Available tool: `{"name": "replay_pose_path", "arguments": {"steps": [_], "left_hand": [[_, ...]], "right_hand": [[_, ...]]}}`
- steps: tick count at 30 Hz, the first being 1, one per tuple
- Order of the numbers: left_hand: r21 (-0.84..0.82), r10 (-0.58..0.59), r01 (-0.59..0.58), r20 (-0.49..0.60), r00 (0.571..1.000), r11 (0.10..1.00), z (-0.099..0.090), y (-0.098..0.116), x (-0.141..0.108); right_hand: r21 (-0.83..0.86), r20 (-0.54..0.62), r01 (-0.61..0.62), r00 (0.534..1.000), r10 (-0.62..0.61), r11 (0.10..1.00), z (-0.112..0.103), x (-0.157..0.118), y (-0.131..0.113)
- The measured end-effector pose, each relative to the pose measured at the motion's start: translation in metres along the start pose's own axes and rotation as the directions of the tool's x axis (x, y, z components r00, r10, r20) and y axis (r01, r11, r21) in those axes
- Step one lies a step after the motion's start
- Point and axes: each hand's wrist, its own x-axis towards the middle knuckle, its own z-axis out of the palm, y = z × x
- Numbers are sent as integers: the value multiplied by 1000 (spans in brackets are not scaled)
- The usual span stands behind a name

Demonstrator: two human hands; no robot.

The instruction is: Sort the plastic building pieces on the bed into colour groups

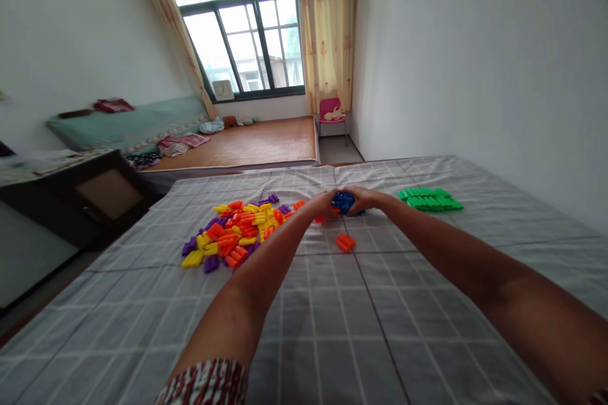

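Both my arms reach forward over a bed with a grey checked sheet (313, 316). My left hand (325, 204) and my right hand (365, 198) are closed on the two sides of a cluster of blue plastic blocks (344, 202). A bit of orange shows by the left fingers. Just in front of the hands lies an orange block piece (345, 242). To the left spreads a loose pile of orange, yellow and purple blocks (242, 228), partly behind my left forearm. On the right, green blocks (430, 199) lie side by side in a neat group.
Beyond the sheet stands another bed with a brown mat (266, 139), with cloths and soft toys on it. A pink chair (331, 111) is near the window. A dark cabinet (85, 196) stands at the left; a white wall (484, 63) runs along the right.
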Motion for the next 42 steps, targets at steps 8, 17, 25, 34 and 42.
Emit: {"name": "replay_pose_path", "arguments": {"steps": [8,17,25,34,42], "left_hand": [[98,-158,165,-71,985,981,-68,-36,-136],[111,-426,487,-346,836,866,-112,-99,-254],[139,-336,465,-519,786,874,-114,-77,-237],[93,66,-43,-264,962,995,-37,28,-63],[19,136,-137,61,989,990,49,113,65]], "right_hand": [[399,73,28,995,-62,917,57,43,-120],[735,46,-31,999,-4,677,90,87,-247],[691,-170,109,985,15,715,40,33,-173],[344,-434,-237,818,377,909,-56,-120,40],[293,-185,-559,763,620,775,-109,-208,163]]}}
